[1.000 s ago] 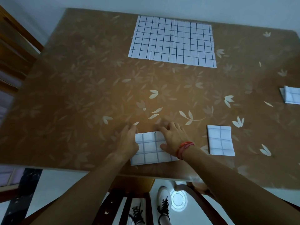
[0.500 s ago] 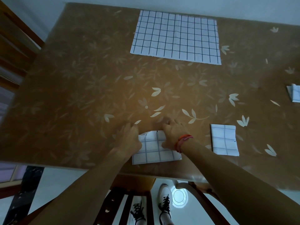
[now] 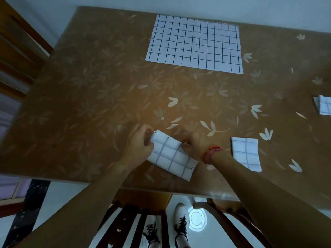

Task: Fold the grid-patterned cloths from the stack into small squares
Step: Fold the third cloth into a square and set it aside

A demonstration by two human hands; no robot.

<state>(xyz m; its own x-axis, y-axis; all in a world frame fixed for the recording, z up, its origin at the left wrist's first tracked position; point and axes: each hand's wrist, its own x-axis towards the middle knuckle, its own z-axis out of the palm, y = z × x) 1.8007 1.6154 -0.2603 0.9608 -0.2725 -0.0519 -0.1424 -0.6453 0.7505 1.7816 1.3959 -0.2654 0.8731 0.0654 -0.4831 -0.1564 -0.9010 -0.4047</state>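
The left hand [image 3: 138, 146] and right hand [image 3: 194, 145] sit low in the frame, a little left of centre, apart from each other with a half-folded cloth [image 3: 172, 157] between them. The left hand's fingers curl round the cloth's upper left corner and pinch it. The right hand pinches the upper right corner; its fingertips are hidden behind the knuckles. A red band [image 3: 212, 152] circles the right wrist. The cloth lies skewed on the counter [image 3: 89, 104], its lower right corner pointing toward the counter's near edge. Whether its far edge is raised off the surface I cannot tell.

At the far left of the frame a wooden frame [image 3: 18, 51] runs beside the counter. The counter itself is brown with a pale leaf print and fills most of the view. In the upper middle, near the far edge, the stack [image 3: 195, 45] of grid cloths lies flat and spread out. To the right of the hands, just beside the right forearm, a folded square [image 3: 246, 153] rests on the counter. At the right edge of the frame, mid-height, a second square [image 3: 324, 107] is cut off by the border.

Below the counter's near edge, dark chair slats [image 3: 136, 226] show at bottom centre, with white laced shoes [image 3: 180, 228] on a pale floor [image 3: 53, 203].
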